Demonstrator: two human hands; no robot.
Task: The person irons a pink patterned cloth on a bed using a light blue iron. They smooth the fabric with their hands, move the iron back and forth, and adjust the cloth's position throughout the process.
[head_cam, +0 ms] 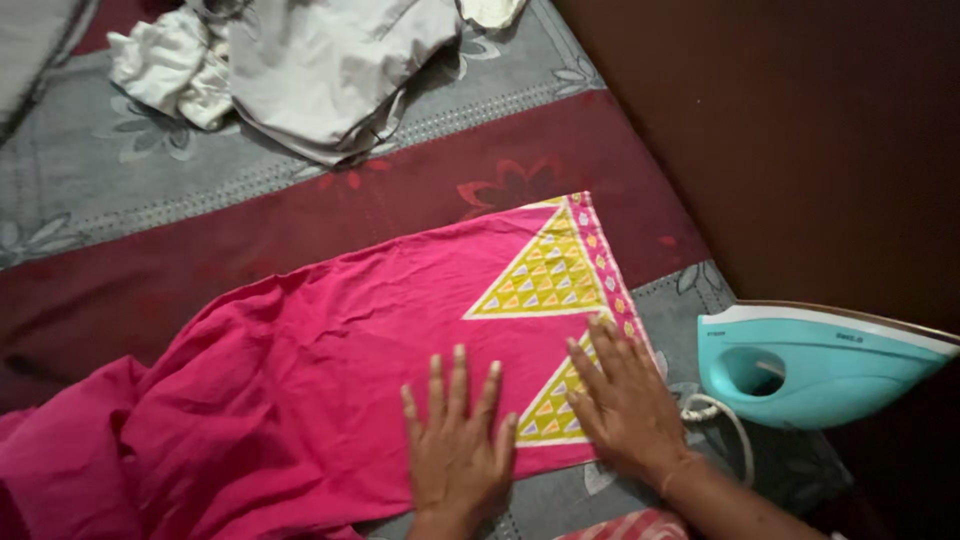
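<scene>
Pink cloth [330,340] with yellow triangle panels, left hand [458,445] and right hand [625,400] pressed flat, fingers spread, grasping nothing

The cloth [330,350] is bright pink with 2 yellow patterned triangles at its right end. The bedsheet [120,180] beneath has grey and maroon floral bands. The iron [810,365] at right is turquoise and white. Far left, crumpled garments [300,70] are white.

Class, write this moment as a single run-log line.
left hand: flat on pink cloth | right hand: flat on its yellow triangle border | iron: standing on end, right, untouched
</scene>
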